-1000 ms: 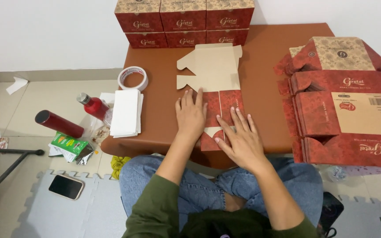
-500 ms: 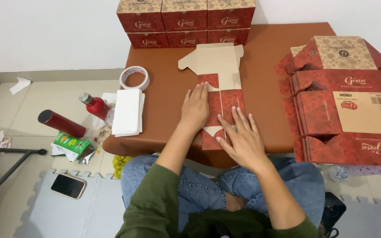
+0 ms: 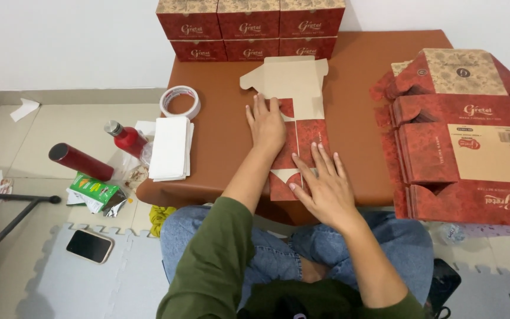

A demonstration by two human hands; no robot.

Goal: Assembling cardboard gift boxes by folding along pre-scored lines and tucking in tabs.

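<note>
Both palms press flat, fingers spread, gripping nothing: left hand [image 3: 267, 125] mid-blank, right hand [image 3: 321, 180] nearer the low table's [image 3: 219, 136] front edge; the flat carton blank [image 3: 299, 112] runs lengthwise away toward the stacked boxes [image 3: 249, 28].

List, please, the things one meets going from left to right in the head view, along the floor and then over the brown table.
Dark red bottle → green packet → small red bottle → white paper stack → tape roll → left hand → flat carton → right hand → stack of folded red cartons.
</note>
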